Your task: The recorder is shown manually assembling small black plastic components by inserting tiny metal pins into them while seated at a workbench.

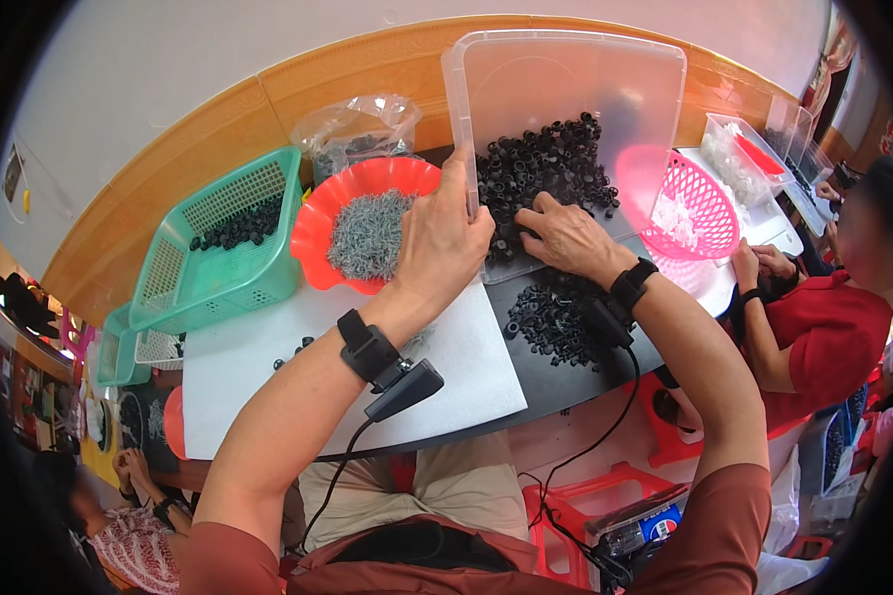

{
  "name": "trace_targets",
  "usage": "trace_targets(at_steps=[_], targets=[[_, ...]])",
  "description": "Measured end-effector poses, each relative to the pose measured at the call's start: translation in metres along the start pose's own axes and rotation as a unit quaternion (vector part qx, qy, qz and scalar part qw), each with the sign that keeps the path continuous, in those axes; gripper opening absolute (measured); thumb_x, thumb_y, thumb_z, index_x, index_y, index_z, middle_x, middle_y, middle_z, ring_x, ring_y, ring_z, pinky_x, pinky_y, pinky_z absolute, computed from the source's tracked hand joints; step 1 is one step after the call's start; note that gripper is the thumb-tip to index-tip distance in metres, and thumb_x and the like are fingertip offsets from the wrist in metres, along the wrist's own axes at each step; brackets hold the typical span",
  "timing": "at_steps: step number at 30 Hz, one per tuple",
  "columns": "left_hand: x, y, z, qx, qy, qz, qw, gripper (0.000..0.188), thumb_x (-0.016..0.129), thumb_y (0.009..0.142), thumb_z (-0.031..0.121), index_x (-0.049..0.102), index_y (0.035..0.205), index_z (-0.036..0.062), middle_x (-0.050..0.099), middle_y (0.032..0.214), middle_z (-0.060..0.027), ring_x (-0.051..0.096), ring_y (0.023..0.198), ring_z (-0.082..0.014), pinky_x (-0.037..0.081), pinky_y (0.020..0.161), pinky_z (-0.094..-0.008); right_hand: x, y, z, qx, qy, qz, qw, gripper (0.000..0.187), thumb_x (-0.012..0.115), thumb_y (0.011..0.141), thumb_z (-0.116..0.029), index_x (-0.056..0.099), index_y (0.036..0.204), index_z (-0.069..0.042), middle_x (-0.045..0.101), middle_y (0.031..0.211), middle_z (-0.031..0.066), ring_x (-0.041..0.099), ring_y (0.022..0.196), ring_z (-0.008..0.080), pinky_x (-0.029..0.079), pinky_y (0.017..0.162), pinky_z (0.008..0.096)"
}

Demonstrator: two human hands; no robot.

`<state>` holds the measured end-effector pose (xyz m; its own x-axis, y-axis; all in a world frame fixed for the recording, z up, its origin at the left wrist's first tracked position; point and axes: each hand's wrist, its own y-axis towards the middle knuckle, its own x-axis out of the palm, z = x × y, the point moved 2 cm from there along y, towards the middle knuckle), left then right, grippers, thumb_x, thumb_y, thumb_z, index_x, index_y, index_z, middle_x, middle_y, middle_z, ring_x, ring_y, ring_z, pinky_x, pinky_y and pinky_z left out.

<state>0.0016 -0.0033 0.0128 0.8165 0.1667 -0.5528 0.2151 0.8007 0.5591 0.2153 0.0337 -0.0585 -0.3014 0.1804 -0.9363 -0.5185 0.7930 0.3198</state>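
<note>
Gripping clear bin (580, 74), left hand (444, 233) curled round its edge; right hand (574, 241) half-curled over black parts (551, 159), hold unclear.

In front of the red bowl (318, 223), the white sheet (466, 372) is partly free; left, a green basket (268, 286) obstructs; right, a clear bin (575, 79).

The one clear piece of print is on a blue label (659, 523), wrapped around a dark drink bottle (620, 540) at the red stool (605, 486) below the bench (446, 433), just beside the person's right sleeve (732, 521). The label carries bold brand lettering, with red and white set against the blue, and it sits at a slight tilt. On the wall at far left, a small dark panel (12, 171) is too small to tell whether it bears any writing.
</note>
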Motion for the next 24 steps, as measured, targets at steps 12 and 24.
trace_targets(at_steps=[12, 24], targets=[[0.001, -0.001, -0.001, -0.003, -0.002, 0.003, 1.000, 0.064, 0.063, 0.086, 0.007, 0.042, 0.147, -0.0003, 0.069, 0.085, -0.0239, 0.070, 0.079, -0.0437, 0.055, 0.073, -0.0531, 0.010, 0.000, 0.012, 0.017, -0.046, 0.019, 0.999, 0.020, 0.062, 0.098, -0.022, 0.060, 0.107, -0.004, 0.064, 0.095, 0.0209, 0.067, 0.085, 0.0430, 0.056, 0.079, 0.0512], [0.001, -0.002, -0.009, 0.006, -0.016, 0.003, 1.000, 0.062, 0.067, 0.087, 0.009, 0.045, 0.143, -0.0065, 0.069, 0.088, -0.0260, 0.070, 0.079, -0.0432, 0.055, 0.074, -0.0521, 0.003, -0.007, 0.029, 0.071, 0.018, 0.066, 0.995, 0.025, 0.063, 0.098, -0.025, 0.064, 0.111, -0.004, 0.067, 0.101, 0.0238, 0.065, 0.093, 0.0468, 0.052, 0.086, 0.0539]])
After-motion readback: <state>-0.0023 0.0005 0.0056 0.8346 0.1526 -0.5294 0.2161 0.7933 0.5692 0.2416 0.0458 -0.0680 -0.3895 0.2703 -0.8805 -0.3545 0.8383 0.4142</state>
